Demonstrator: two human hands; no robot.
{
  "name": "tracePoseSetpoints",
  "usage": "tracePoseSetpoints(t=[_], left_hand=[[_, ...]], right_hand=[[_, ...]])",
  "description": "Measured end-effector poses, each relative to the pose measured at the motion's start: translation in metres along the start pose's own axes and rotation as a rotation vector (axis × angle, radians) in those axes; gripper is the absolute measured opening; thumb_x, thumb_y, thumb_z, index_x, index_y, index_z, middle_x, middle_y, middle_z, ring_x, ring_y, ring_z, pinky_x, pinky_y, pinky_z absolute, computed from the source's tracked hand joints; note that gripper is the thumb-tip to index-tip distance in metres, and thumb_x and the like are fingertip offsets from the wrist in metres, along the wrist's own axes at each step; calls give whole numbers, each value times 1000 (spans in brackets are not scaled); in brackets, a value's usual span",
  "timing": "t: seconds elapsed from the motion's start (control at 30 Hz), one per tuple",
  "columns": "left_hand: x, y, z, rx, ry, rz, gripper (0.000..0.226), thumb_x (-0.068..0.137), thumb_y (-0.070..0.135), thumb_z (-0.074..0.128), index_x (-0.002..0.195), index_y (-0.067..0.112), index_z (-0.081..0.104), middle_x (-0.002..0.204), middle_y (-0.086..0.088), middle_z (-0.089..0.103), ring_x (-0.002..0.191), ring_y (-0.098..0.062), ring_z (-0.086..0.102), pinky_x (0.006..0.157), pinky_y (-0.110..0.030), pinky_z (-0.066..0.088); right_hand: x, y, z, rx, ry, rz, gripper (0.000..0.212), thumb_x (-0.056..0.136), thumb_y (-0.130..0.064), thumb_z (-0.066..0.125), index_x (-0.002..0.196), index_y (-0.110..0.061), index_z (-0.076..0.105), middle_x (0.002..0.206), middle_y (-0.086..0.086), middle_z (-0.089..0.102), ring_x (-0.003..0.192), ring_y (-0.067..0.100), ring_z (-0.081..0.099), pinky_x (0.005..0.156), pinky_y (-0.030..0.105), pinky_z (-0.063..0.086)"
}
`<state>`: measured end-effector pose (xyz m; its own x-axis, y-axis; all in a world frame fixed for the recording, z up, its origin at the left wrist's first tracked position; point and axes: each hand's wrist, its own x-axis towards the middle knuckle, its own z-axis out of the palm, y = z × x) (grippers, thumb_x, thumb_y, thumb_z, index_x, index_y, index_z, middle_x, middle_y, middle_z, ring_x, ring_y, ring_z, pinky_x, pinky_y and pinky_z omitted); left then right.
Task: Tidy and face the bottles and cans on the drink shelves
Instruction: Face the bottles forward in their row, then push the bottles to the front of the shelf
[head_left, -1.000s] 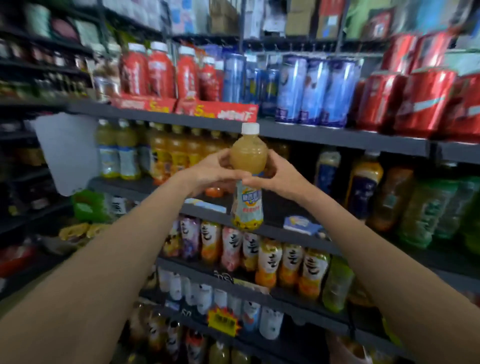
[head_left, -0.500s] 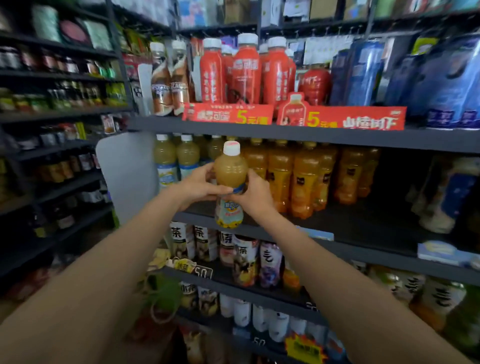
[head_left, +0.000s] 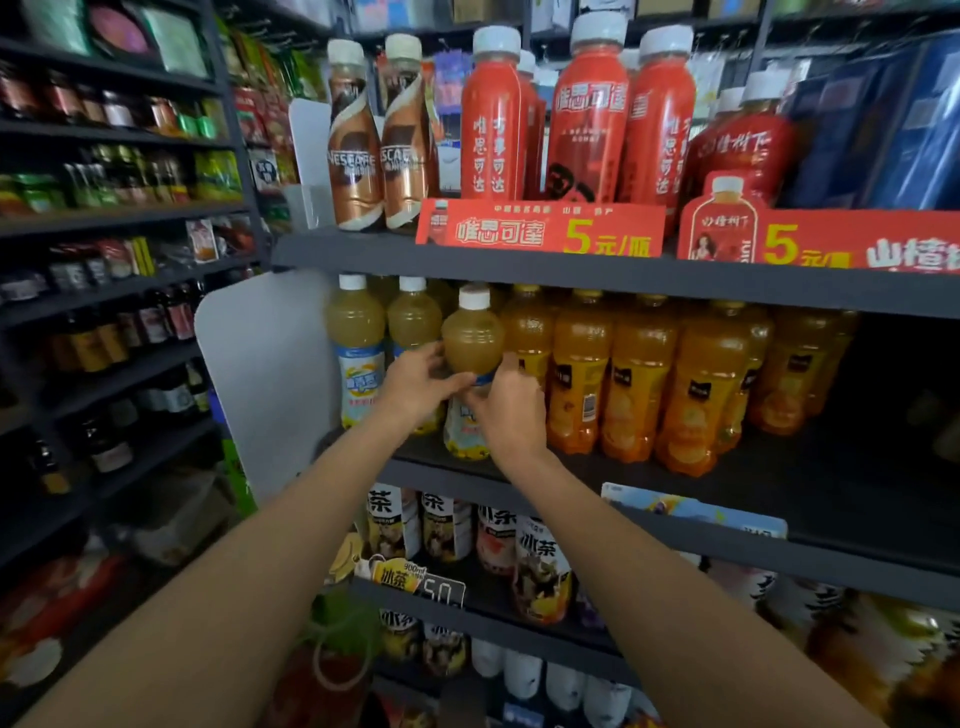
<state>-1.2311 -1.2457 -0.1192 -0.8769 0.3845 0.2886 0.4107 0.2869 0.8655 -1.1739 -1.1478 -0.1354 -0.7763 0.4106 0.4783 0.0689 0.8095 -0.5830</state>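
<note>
Hands, left hand (head_left: 415, 387) and right hand (head_left: 506, 410), grip the cloudy-yellow white-capped plastic bottle (head_left: 471, 343), fingers curled round its waist (probably turning the label outward) at the dark shelf (head_left: 675, 499) front.

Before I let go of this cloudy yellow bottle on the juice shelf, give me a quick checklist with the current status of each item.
1. Both hands hold the yellow bottle: left hand, right hand. Ok.
2. Bottle upright. Ok.
3. Base down on the shelf. Cannot tell.
4. Label facing front. Cannot tell, fingers cover it.
5. Sits with matching white-capped bottles, left of the orange juice bottles. Ok.
</note>
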Motion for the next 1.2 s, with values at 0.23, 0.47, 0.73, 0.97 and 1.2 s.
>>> tracePoseSetpoints(t=[0.23,0.47,0.73,0.97,1.2], left_hand=[[19,-4,-2,497,30,-18,38,89,38,58,65,8,55,66,-9,58,74,-27,57,58,-31,40],[19,-8,2,580,-222,-174,41,87,39,60,59,15,43,67,-10,51,60,-15,48,50,-25,33],[-2,-22,11,689,57,-132,26,91,19,53,111,2,53,116,-19,55,103,-35,55,78,-38,43],[-59,-6,59,550,239,216,28,88,6,51,114,-1,44,117,-19,46,92,-35,56,67,-35,41],[-113,42,187,640,-79,194,48,90,14,54,130,1,31,134,-20,35,101,-44,52,79,-48,43]], right_hand=[[21,-6,3,-217,-178,3,46,91,-32,58,118,-1,39,110,16,62,101,32,63,69,35,48],[31,8,17,-257,-381,75,27,87,-18,65,110,-5,58,115,13,61,105,26,59,78,31,47],[20,11,25,-347,-253,-38,21,94,-16,53,111,-7,60,113,13,62,104,30,61,77,35,50],[-40,61,-11,69,-96,-6,36,96,-29,46,73,-6,63,73,16,68,68,33,66,63,44,55],[-115,169,-118,-109,130,165,40,101,-26,36,87,2,62,85,24,67,81,40,62,62,41,43]])
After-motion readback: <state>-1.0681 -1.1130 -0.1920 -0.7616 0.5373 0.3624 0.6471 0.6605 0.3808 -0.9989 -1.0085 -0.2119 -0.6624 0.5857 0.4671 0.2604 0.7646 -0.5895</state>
